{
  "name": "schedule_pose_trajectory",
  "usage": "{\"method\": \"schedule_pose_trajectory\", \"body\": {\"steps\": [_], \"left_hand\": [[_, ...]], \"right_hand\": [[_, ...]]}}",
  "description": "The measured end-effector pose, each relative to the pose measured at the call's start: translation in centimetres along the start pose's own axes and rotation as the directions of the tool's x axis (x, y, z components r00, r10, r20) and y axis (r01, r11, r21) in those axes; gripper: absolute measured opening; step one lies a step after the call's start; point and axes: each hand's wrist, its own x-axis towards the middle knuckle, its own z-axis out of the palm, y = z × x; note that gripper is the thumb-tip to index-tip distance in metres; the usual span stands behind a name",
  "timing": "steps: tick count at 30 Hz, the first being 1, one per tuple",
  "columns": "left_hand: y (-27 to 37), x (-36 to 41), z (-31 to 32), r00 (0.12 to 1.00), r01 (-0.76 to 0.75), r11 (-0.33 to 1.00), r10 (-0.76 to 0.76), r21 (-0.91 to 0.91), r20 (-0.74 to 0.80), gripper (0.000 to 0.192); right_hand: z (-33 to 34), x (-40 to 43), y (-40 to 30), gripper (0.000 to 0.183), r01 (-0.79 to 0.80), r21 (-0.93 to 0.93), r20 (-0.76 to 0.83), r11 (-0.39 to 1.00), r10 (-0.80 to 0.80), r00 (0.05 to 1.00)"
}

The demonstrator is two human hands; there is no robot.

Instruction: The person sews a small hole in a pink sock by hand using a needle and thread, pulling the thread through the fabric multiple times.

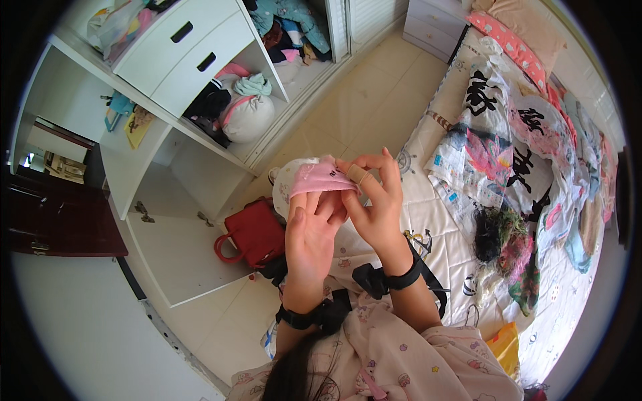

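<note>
A small pink cloth item (pixel 317 175) with dark lettering and a lacy patch is held up before me; its exact kind I cannot tell. Its lower edge opens over the fingers of my left hand (pixel 313 235), whose palm faces up and whose fingertips are hidden inside the cloth. My right hand (pixel 373 195) pinches the right edge of the cloth between thumb and fingers, with a tan bandage around one finger. Black straps circle both wrists. Behind the cloth, a white printed item (pixel 285 188) is partly hidden.
A red handbag (pixel 257 234) stands on the floor beside an open white cabinet door (pixel 185 260). At right is a bed (pixel 421 210) with printed cloths (pixel 484 150) and tangled yarn-like bundles (pixel 514 245). Open shelves with clothes and a stuffed white bag (pixel 248 120) lie ahead left.
</note>
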Motion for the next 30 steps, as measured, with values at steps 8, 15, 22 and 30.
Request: {"method": "schedule_pose_trajectory", "body": {"steps": [8, 15, 22, 30], "left_hand": [[0.4, -0.3, 0.1, 1.000, 0.016, 0.999, -0.015, 0.037, -0.023, 0.072], [0.6, -0.1, -0.6, 0.998, 0.058, 0.997, -0.056, 0.050, -0.043, 0.064], [0.6, 0.2, -0.8, 0.985, 0.154, 0.988, -0.156, -0.032, -0.078, 0.052], [0.5, 0.0, -1.1, 0.983, 0.157, 0.986, -0.162, -0.062, -0.090, 0.052]], "right_hand": [[-0.4, 0.2, -0.7, 0.037, 0.062, -0.096, 0.011, 0.993, -0.062, 0.998], [0.0, -0.1, -0.4, 0.033, -0.103, 0.060, 0.068, 0.993, 0.098, 0.993], [0.5, 0.4, 0.0, 0.019, -0.259, 0.302, 0.131, 0.917, 0.229, 0.965], [-0.8, 0.7, 0.2, 0.020, -0.354, 0.375, 0.312, 0.857, 0.243, 0.919]]}}
